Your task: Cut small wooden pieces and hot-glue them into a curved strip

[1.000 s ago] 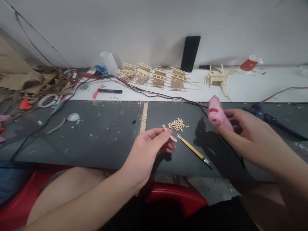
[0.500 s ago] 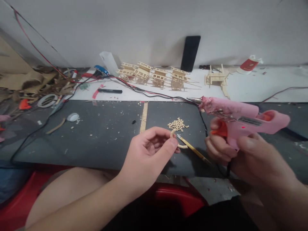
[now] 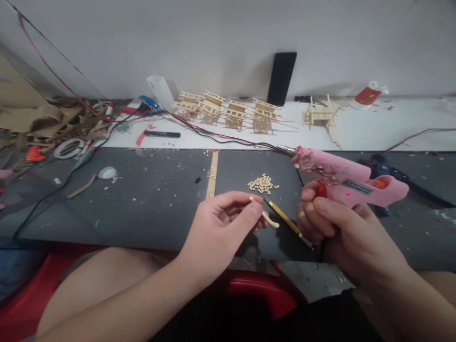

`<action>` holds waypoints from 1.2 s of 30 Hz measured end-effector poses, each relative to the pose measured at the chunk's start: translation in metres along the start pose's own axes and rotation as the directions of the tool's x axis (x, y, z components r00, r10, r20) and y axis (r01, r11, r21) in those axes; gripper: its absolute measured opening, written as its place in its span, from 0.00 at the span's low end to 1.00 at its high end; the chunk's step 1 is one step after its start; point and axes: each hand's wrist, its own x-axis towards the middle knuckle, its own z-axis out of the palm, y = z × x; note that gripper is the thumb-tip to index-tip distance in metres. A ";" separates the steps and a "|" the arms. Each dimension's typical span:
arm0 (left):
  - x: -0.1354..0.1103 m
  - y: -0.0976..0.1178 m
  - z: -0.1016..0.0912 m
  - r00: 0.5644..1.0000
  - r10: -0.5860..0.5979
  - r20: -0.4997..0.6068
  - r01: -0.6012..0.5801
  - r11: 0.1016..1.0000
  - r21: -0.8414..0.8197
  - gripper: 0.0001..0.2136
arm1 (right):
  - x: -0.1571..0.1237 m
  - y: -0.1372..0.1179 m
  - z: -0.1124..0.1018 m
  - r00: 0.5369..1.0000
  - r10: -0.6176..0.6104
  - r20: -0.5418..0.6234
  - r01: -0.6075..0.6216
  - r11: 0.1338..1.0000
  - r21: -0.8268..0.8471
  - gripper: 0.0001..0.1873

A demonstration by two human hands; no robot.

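Observation:
My left hand (image 3: 228, 223) pinches a small curved wooden piece (image 3: 271, 221) between thumb and fingers; part of it is hidden behind the thumb. In my right hand (image 3: 331, 218) is a pink hot glue gun (image 3: 335, 166), gripped by its handle, its metal nozzle pointing left and slightly up. Dried residue covers the front of its body. Just beyond my left fingertips lies a pile of small wooden bits (image 3: 263, 183). A yellow craft knife (image 3: 285, 217) rests on the table between my hands.
Several miniature wooden carts (image 3: 235, 114) stand along the wall, with another wooden model (image 3: 318, 114) farther right. A black phone (image 3: 282, 78) leans on the wall beside a glue bottle (image 3: 370, 96). Black cables (image 3: 228, 139) cross the table. Cardboard scraps (image 3: 32, 114) are heaped left.
My right hand has moved left with the glue gun, uncovering a dark blue object behind it. The curved piece has turned in my left fingers.

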 end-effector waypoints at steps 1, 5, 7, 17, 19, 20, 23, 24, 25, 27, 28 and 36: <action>0.000 0.000 -0.001 1.000 0.007 -0.007 -0.006 1.000 0.017 0.04 | 0.000 0.000 0.000 1.000 0.000 0.001 0.000 1.000 0.001 0.09; 0.000 -0.001 -0.003 0.999 0.023 -0.041 -0.021 0.999 0.042 0.04 | -0.001 -0.001 0.001 1.000 -0.003 0.009 0.003 1.000 0.007 0.09; 0.000 -0.001 -0.003 0.998 0.047 -0.049 -0.044 0.997 0.060 0.04 | -0.001 -0.002 0.001 1.000 -0.002 0.017 0.002 1.000 0.012 0.09; -0.002 0.007 -0.003 0.984 0.141 -0.106 -0.118 0.973 0.198 0.01 | -0.002 -0.008 -0.010 0.996 0.034 0.080 -0.036 0.999 0.024 0.10; -0.002 0.006 -0.004 0.982 0.142 -0.125 -0.113 0.969 0.220 0.01 | -0.002 -0.008 -0.011 0.995 0.038 0.095 -0.037 0.999 -0.008 0.11; -0.002 0.005 -0.004 0.982 0.140 -0.126 -0.109 0.969 0.222 0.01 | -0.002 -0.008 -0.011 0.994 0.037 0.101 -0.034 0.999 -0.030 0.12; -0.003 0.003 -0.004 0.983 0.140 -0.117 -0.117 0.976 0.185 0.04 | -0.003 -0.006 -0.011 0.993 0.017 0.118 -0.007 0.997 -0.078 0.13; -0.003 0.002 -0.004 0.983 0.141 -0.114 -0.122 0.980 0.160 0.04 | -0.003 -0.006 -0.011 0.993 0.012 0.121 -0.002 0.996 -0.085 0.13; -0.004 0.001 -0.003 0.984 0.139 -0.110 -0.124 0.983 0.136 0.05 | -0.003 -0.005 -0.011 0.992 0.013 0.123 -0.001 0.996 -0.091 0.13; -0.005 0.001 -0.003 0.985 0.135 -0.107 -0.123 0.986 0.112 0.06 | -0.004 -0.005 -0.011 0.992 0.026 0.124 -0.013 0.994 -0.105 0.12; -0.005 0.001 -0.003 0.986 0.128 -0.106 -0.116 0.987 0.113 0.07 | -0.004 -0.005 -0.011 0.992 0.034 0.122 -0.020 0.993 -0.114 0.11; -0.004 0.006 -0.005 0.989 0.121 -0.087 -0.119 0.992 0.032 0.09 | -0.012 -0.007 -0.013 0.997 0.054 0.053 -0.040 0.969 -0.243 0.17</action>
